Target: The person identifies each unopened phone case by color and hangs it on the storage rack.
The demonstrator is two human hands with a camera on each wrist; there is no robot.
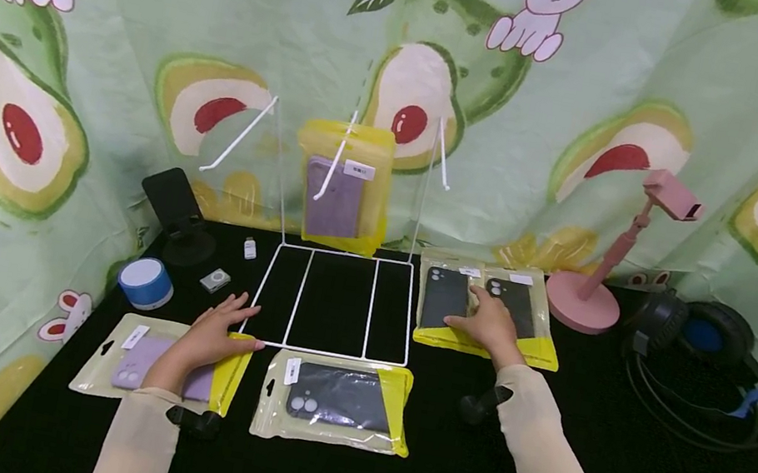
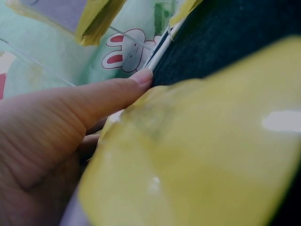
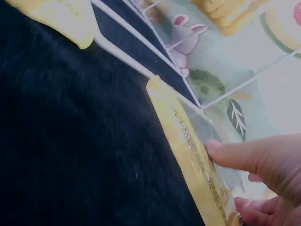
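Note:
My left hand (image 1: 222, 325) lies flat with straight fingers on the yellow end of a bagged purple phone case (image 1: 132, 362) at the front left. In the left wrist view the thumb (image 2: 108, 94) stretches along that yellow flap (image 2: 197, 155). My right hand (image 1: 486, 321) rests palm down on two bagged black phone cases (image 1: 446, 299) right of a white wire rack (image 1: 337, 301). In the right wrist view its thumb (image 3: 240, 155) touches the bag's yellow edge (image 3: 188, 136). Another bagged purple case (image 1: 342, 188) hangs on the rack's middle hook. A third bagged black case (image 1: 335, 398) lies in front of the rack.
A blue speaker (image 1: 146, 282), a black phone stand (image 1: 177, 214), a small white adapter (image 1: 251, 249) and a small silver item (image 1: 215, 280) sit at the left. A pink stand (image 1: 589, 295) and black headphones (image 1: 701, 352) occupy the right. Patterned cloth walls surround the black table.

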